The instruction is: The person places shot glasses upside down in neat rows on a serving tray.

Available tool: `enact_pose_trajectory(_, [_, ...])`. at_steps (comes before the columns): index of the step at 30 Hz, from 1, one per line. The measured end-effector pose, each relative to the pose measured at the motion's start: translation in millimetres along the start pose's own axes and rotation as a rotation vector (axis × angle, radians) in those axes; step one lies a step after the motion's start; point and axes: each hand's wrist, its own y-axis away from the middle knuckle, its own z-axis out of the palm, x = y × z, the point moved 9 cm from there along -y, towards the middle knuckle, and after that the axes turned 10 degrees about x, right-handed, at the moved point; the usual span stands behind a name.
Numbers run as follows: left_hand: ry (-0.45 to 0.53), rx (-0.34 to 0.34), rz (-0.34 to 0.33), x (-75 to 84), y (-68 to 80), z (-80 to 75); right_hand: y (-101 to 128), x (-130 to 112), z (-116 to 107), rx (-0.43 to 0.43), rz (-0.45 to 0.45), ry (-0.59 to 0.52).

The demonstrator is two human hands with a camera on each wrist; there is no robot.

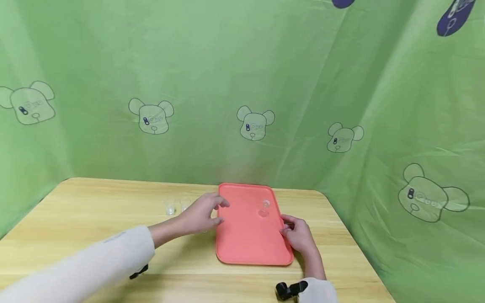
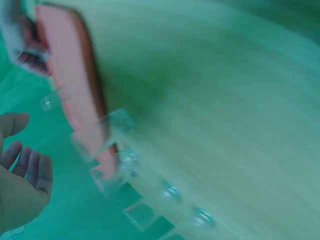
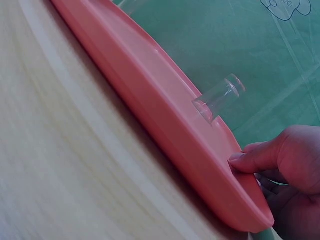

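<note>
A pink rectangular tray [image 1: 248,246] lies on the wooden table. At its right edge my right hand [image 1: 300,236] pinches the rim, thumb [image 3: 242,161] on the inside and fingers beyond the edge. An upside-down clear glass [image 3: 216,101] stands on the tray. My left hand [image 1: 201,214] hovers by the tray's left edge, fingers loosely bent and nothing held. In the left wrist view, the thumb and fingers [image 2: 34,167] are apart. Clear glasses [image 1: 169,207] stand left of the tray, some partly hidden by my left hand.
Several clear glasses [image 2: 170,191] stand on the table in the blurred left wrist view. The light wooden table [image 1: 94,206] extends around the tray. A green curtain [image 1: 212,84] with bear-head prints borders its back and sides.
</note>
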Motion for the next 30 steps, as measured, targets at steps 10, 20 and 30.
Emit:
enact_pose_trajectory(10, [-0.087, -0.018, -0.018, -23.6, 30.3, -4.3, -2, 3, -5, 0.011, -0.001, 0.008])
enact_pose_trajectory(20, [-0.077, -0.105, -0.031, -42.6, 39.7, 7.6, 1, 6, -4, 0.006, 0.004, 0.013])
enact_pose_trajectory(30, [-0.051, -0.127, -0.046, -58.5, 42.3, 16.8, 0, 3, -2, 0.006, -0.014, 0.015])
